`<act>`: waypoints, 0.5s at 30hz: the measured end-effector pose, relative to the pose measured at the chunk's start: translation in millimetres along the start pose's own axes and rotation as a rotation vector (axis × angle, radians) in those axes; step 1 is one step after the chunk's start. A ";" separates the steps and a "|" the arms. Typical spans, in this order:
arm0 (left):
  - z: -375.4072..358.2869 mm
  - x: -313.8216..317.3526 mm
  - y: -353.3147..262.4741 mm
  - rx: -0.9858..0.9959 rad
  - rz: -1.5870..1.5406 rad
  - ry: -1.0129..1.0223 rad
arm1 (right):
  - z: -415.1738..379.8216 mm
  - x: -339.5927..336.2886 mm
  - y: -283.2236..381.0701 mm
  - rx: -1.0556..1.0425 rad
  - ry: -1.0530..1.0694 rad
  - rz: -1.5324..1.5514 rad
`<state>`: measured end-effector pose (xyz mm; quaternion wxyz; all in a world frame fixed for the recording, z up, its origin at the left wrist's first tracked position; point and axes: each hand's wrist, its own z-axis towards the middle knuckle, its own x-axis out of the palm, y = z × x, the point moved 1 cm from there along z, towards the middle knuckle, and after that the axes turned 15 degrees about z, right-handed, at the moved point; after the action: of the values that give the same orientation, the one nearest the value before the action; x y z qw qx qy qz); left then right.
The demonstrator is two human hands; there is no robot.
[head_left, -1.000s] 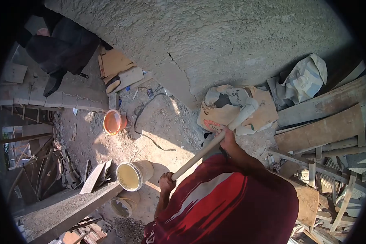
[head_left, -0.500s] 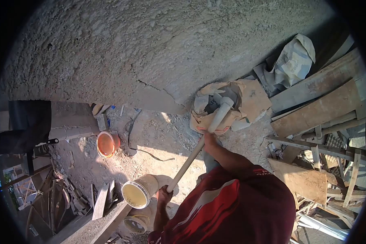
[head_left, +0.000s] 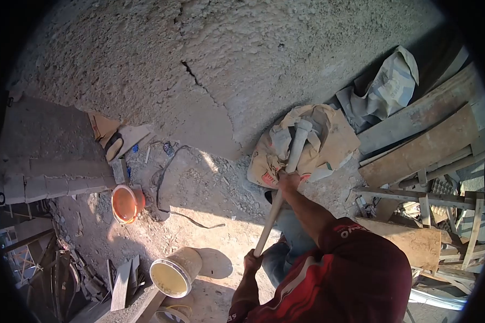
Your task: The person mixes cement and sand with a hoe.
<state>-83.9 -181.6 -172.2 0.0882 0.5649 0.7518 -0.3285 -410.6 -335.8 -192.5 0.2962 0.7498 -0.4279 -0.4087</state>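
Note:
Both my hands grip the long pale wooden handle of a hoe (head_left: pixel 269 223). My right hand (head_left: pixel 290 181) is closed around the handle near its upper end, just beside a torn brown paper sack (head_left: pixel 334 140). My left hand (head_left: pixel 253 261) is wrapped around the handle's lower end, close to my body. The tool's grey head end (head_left: pixel 302 129) reaches into the mouth of the sack, and its blade is hidden there. The sack stands on the ground against the rough wall, its top edges torn and folded. What lies inside it is mostly hidden.
A rough plastered wall (head_left: pixel 145 70) with a crack rises ahead. To the left stand an orange bucket (head_left: pixel 128 204) and a whitish bucket (head_left: pixel 178 272), with another bucket partly behind it. A dark strap (head_left: pixel 194 219) lies on the ground. Planks (head_left: pixel 420 140) and a pale sack (head_left: pixel 390 86) are at right.
The hoe's handle has swung steeper, its lower end moving right with my left hand. My right hand has shifted slightly right. The sack's near side looks pulled up and crumpled. The view has shifted somewhat.

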 end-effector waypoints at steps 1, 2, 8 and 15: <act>-7.8 4.0 -0.5 0.013 0.033 -0.054 | -1.5 -3.0 -1.3 -0.083 0.051 -0.037; -16.5 3.1 -2.4 0.022 0.064 -0.113 | -4.9 -5.2 3.7 -0.168 0.107 -0.074; -38.4 -48.7 -15.9 0.044 0.339 -0.326 | -20.4 -4.0 34.0 -0.164 0.003 -0.090; -89.9 -80.0 -35.2 0.002 0.450 -0.285 | -31.1 -10.9 32.9 -0.030 0.115 -0.179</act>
<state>-66.6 -196.7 -48.9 0.2634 0.6661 0.5867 -0.3777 -400.1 -338.3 -147.1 0.2938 0.8027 -0.3353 -0.3961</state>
